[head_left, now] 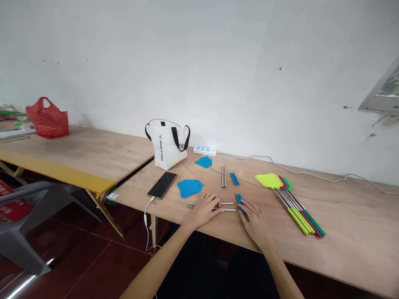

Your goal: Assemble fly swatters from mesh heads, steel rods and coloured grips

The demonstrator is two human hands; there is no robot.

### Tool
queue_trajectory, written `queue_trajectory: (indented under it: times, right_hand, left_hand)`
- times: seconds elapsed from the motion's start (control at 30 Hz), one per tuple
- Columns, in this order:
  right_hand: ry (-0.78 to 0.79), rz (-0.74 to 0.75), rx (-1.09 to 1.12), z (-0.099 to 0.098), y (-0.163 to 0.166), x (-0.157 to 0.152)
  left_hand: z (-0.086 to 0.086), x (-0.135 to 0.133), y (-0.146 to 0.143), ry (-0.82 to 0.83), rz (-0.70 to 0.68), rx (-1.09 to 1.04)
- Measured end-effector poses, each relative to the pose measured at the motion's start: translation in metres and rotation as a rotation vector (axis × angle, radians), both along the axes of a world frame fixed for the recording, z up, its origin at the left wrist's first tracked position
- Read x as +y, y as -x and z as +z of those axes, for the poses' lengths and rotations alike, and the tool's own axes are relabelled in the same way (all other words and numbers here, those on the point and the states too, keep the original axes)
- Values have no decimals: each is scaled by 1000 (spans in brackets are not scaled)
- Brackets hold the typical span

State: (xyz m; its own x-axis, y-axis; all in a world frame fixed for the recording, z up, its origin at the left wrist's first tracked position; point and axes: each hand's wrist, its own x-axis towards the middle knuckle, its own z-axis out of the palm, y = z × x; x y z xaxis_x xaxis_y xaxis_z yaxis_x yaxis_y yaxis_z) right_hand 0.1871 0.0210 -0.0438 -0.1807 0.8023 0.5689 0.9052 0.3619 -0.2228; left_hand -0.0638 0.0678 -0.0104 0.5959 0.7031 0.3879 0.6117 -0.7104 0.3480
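My left hand lies over a pair of metal rods, fingers bent around them on the table. Two short blue handles lie under the fingertips of my right hand, whose fingers are spread and touch them. Beyond are two more metal rods, side by side, and another pair of blue handles. Blue fly swatter heads lie stacked left of my left hand, with more blue heads farther back. To the right, several whole fly swatters with coloured handles lie bunched together.
A phone on a white charging cable lies at the table's left. Behind it stand a white tote bag and a power strip by the wall. A second table holds a red plastic bag. A grey chair stands left.
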Motion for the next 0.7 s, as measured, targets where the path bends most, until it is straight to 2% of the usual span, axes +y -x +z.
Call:
queue_trajectory:
  times: [0.17, 0.33, 0.5, 0.6, 0.7]
  right_hand:
    - [-32, -116, -4, -1, 1, -4]
    - [59, -215, 77, 0, 2, -6]
    - [44, -258, 228, 9, 1, -6]
    - [8, -202, 361, 14, -2, -5]
    - [8, -82, 338, 12, -3, -3]
  left_hand:
    - [7, -2, -2, 31, -20, 21]
    - [10, -4, -2, 13, -42, 7]
    - [7, -2, -2, -45, 20, -47]
    - [4, 1, -2, -50, 90, -71]
    - [-1, 4, -1, -3, 138, -78]
